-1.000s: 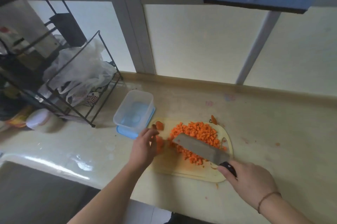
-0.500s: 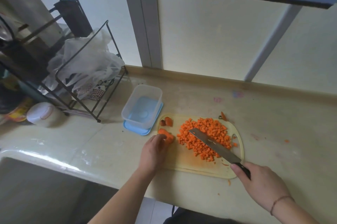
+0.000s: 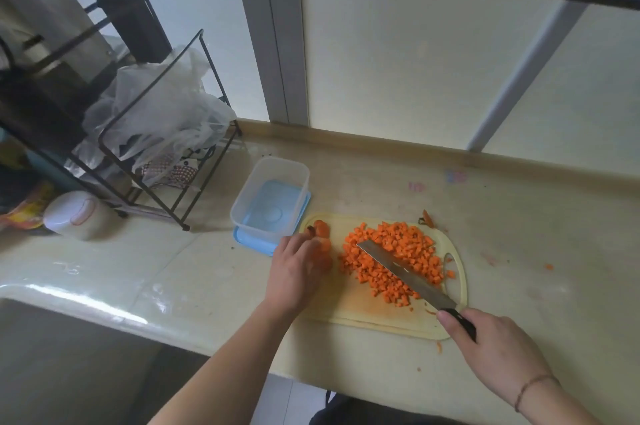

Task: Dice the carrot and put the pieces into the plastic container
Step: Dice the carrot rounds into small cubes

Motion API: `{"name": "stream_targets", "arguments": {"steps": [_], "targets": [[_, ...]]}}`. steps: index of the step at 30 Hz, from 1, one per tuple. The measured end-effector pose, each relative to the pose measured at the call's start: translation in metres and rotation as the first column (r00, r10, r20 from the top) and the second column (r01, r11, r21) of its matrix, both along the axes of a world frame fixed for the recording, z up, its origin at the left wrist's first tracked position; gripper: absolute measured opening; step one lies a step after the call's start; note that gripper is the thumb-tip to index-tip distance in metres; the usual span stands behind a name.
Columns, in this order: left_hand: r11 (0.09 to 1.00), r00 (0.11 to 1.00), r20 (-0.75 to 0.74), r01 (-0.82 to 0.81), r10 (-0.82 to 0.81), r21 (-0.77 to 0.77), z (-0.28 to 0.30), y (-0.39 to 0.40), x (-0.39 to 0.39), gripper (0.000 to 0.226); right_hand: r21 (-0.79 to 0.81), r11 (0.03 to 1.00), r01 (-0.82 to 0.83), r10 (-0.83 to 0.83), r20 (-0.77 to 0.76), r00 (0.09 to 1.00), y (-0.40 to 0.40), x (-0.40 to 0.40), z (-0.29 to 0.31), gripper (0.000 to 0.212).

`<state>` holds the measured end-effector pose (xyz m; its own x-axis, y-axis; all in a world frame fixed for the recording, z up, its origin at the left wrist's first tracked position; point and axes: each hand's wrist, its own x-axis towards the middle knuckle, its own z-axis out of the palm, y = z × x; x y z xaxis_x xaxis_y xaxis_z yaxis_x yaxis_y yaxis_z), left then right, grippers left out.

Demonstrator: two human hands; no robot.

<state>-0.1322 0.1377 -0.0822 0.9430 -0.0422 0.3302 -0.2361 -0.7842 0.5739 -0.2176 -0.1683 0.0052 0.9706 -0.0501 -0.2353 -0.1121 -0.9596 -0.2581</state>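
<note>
At the left, the plastic container (image 3: 273, 201) stands empty on its blue lid, touching the cutting board (image 3: 349, 307). A remaining carrot chunk (image 3: 323, 248) is held down by the curled fingers of the left hand (image 3: 294, 272). Dicing appears nearly done (a pile of carrot pieces (image 3: 391, 258) is heaped mid-board). The knife (image 3: 408, 275) is gripped by the right hand (image 3: 498, 348); the surface's front edge lies close.
</note>
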Motion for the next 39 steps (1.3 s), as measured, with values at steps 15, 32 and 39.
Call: {"name": "stream_targets", "arguments": {"steps": [15, 32, 39], "targets": [[0.997, 0.994, -0.108, 0.036, -0.028, 0.069, -0.003, -0.011, -0.006, 0.023, 0.122, 0.993, 0.009, -0.001, -0.065, 0.998, 0.012, 0.001, 0.005, 0.063], [0.758, 0.71, -0.378, -0.651, 0.594, -0.03, -0.003, -0.07, -0.069, 0.016, 0.537, 0.84, 0.083, 0.14, -0.362, 0.922, -0.013, 0.019, -0.015, 0.042], [0.868, 0.867, -0.051, -0.495, 0.496, 0.028, -0.029, -0.053, -0.074, 0.033, 0.543, 0.826, 0.152, 0.155, -0.478, 0.865, -0.015, 0.023, -0.024, 0.042]]}}
